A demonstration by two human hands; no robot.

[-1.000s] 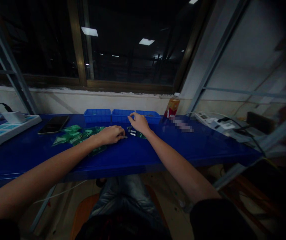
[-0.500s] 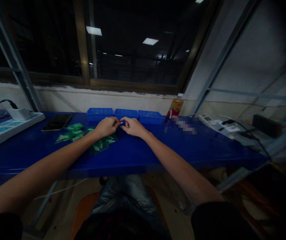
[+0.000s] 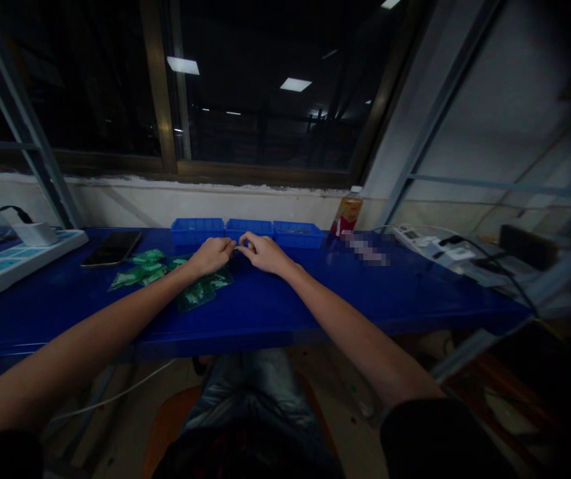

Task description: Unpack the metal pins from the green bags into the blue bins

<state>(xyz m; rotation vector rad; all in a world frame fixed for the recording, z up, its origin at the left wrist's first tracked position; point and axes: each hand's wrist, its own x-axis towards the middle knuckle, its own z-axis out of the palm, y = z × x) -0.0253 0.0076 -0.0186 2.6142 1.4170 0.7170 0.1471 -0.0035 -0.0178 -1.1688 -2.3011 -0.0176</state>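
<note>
My left hand (image 3: 211,255) is closed in a pinch above the blue table (image 3: 285,299), its fingertips pointing right. Facing it, my right hand (image 3: 261,253) has thumb and forefinger curled together, almost touching the left fingertips. Something small and pale sits between the two hands, too small and dim to name. Under and left of my left hand lie several small green plastic bags (image 3: 148,267) in a loose pile. Just behind my hands stand three blue bins in a row: a left bin (image 3: 196,233), a middle bin (image 3: 235,230) and a right bin (image 3: 298,236).
A phone (image 3: 112,249) lies left of the bags, beside a white power strip (image 3: 26,256) with a plug in it. At the back right stands a drink bottle (image 3: 347,211). Another power strip with cables (image 3: 440,249) lies at the right end, near a metal post.
My fingertips have come slightly closer together around the small pale piece, and the right fingers have shifted a little. The bags and bins stay in place; the view has shifted slightly.
</note>
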